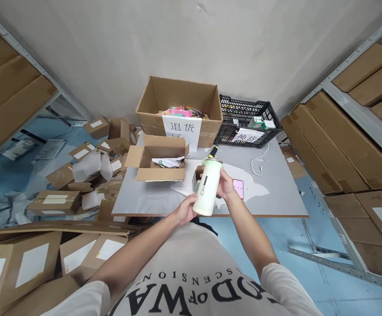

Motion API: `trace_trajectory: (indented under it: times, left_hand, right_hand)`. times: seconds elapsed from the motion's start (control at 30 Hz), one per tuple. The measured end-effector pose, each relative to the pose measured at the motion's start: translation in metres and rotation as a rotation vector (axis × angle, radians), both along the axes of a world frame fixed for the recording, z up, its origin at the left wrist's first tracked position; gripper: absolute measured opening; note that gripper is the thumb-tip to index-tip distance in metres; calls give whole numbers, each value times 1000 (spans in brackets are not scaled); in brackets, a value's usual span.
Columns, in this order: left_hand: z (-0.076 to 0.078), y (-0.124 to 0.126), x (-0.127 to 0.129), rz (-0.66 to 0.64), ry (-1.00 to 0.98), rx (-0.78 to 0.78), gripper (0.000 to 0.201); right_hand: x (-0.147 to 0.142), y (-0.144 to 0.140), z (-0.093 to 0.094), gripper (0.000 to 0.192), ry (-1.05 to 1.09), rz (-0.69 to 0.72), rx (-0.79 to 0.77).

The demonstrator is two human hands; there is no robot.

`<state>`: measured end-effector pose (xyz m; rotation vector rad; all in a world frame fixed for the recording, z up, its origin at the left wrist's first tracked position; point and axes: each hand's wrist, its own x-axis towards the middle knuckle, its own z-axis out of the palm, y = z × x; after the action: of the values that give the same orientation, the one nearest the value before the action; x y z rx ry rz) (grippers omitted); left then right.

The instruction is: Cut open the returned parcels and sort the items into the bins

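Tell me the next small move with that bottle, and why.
Probably turn the bottle a little between both hands to see its other side. The left hand cups its base and the right hand grips near the lid, holding it above the table, with the open small box unpacked just behind.

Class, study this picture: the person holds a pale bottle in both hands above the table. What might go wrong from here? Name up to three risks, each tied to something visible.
1. The pale bottle is held only by the left hand at its base and the right hand at its side; a slip could drop it onto the pink phone below.
2. It could also knock the small open box nearby.
3. The white cable on the table might snag a sleeve or hand.
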<state>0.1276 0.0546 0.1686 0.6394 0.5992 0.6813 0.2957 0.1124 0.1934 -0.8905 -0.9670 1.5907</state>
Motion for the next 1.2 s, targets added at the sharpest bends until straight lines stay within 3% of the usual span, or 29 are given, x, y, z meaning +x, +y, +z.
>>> trace_trajectory:
  times: [0.1,0.2,0.27,0.37,0.5,0.63,0.87,1.0,1.2]
  left_hand:
    - [-3,1,-3,154,110,108,62]
    - [-3,3,-5,300,266,256,72]
    - [-2,3,-5,318,346,285,81]
    - [-2,1,-5,336,392,272,77]
    - [-4,-4,-8,349,239,208,64]
    - [-7,-8,-13,228,-40,8,57]
    - [-9,-5,-13,148,-176,-91,58]
    - [-6,-3,-12,159,-93,-64,61]
    - [-16,1,-10,355,326,239,90]
  right_hand:
    - [0,4,7,55,-19,-93,-6]
    - [1,6,15,53,-68,-165,-54]
    - [-1,5,18,55,-109,-209,-81]
    - [-6,1,19,59,-156,-235,-82]
    - [-4,-3,15,60,-85,-143,-54]
    - [2,-4,10,63,22,-69,-53]
    - [-6,-3,2,64,109,-186,-39]
    - [-5,-1,1,67,88,-237,-62]
    - [0,-1,12,67,22,-308,-105]
